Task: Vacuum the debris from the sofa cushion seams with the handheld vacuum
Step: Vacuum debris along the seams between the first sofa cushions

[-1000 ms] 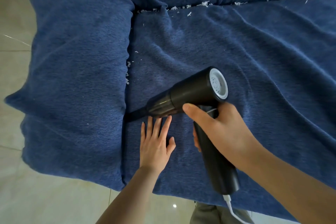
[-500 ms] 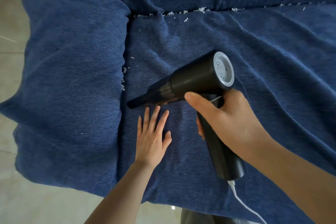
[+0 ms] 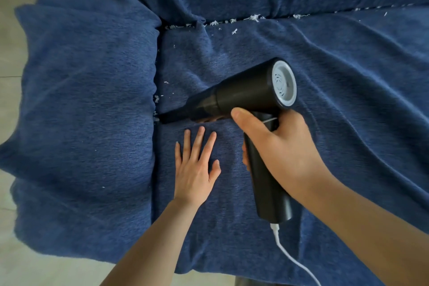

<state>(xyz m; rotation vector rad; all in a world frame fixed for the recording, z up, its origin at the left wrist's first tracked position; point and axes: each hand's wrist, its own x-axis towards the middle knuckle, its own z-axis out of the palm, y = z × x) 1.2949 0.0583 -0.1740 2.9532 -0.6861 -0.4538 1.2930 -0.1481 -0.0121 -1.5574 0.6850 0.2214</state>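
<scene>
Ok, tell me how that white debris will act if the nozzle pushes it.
The debris looks like thin shredded flakes, so probably very light and easily scattered. Bits wedged in the seam beside the vacuum nozzle may cling to the fuzzy cover.

floor: pale glossy tiles, faint grout lines, left of and below the left hand
throw: blue plush fabric, wrinkled, fills the view around both hands
light: soft, even daylight

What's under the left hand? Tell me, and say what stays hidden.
The left hand lies flat on the blue seat cushion, beside the side seam. No debris shows around the fingers; whatever lies beneath the palm is covered.
</scene>
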